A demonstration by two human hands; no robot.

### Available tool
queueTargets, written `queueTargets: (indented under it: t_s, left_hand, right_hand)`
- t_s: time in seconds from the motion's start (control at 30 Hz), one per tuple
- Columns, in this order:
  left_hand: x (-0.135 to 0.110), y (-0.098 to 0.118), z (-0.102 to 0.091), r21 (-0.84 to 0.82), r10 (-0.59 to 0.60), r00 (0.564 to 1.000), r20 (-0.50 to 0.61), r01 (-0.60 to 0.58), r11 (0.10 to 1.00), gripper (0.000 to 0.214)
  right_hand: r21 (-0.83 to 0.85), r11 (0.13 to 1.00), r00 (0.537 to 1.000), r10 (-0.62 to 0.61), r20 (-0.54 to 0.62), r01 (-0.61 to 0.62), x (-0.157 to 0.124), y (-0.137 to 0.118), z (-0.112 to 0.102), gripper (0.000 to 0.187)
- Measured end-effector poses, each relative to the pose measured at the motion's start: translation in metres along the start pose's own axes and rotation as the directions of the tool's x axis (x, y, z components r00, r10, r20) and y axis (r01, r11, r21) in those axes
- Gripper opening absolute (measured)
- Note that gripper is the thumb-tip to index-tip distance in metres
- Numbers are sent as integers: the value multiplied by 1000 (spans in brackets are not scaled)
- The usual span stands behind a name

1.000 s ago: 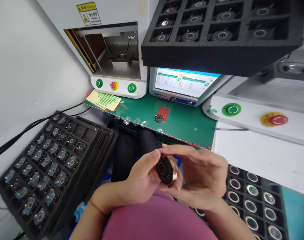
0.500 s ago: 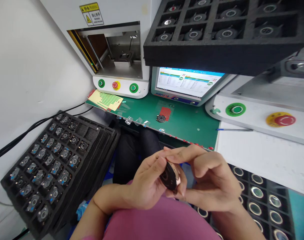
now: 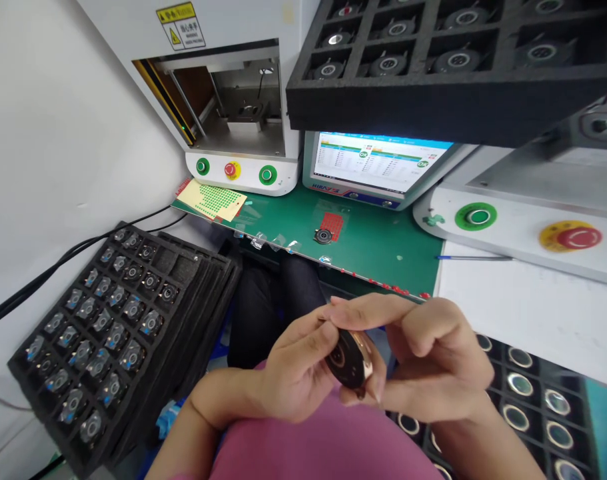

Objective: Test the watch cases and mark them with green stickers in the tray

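Observation:
Both hands meet in front of my body around a round watch case [image 3: 350,361] with a black back and a rose-gold side. My left hand [image 3: 300,367] is closed on its left edge, the thumb lying along the rim. From the right, my right hand [image 3: 428,357] grips the same case, fingers at its top and lower edges. The case is tilted, its dark back partly facing me; its other face is hidden. Beyond the hands, a dark round watch back [image 3: 324,235] lies on the green mat [image 3: 378,250] beside a red dotted sheet [image 3: 333,225].
At left, stacked foam trays [image 3: 176,320] hold film-covered watch parts. Another foam tray [image 3: 413,107] overhangs the monitor [image 3: 378,170]. A press machine [image 3: 240,160] stands at the back; a second has a red button [image 3: 578,237]. Ringed parts fill a tray [image 3: 533,407] at right.
Both hands and the watch case have shifted slightly right and down in view. The case's rose-gold side shows a bit more. The grip on it looks the same.

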State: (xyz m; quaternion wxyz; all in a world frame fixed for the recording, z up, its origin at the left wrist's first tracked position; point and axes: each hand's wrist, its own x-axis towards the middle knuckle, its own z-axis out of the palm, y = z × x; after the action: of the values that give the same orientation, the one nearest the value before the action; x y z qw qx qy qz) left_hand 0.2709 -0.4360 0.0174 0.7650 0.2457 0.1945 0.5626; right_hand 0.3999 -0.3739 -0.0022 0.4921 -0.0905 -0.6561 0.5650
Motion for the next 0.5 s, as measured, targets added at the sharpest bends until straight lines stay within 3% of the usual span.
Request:
queueTargets:
  t_s: [0.2,0.5]
  left_hand:
    - [1,-4,1,-52,-3,1000,2,3,999,37]
    - [-1,-6,0,-34,-104,992,-67,102,994,41]
  right_hand:
    - [-36,999,1000,27,-12,-27,2,-5,-3,44]
    - [-158,985,998,-68,1,68,2,-5,0,43]
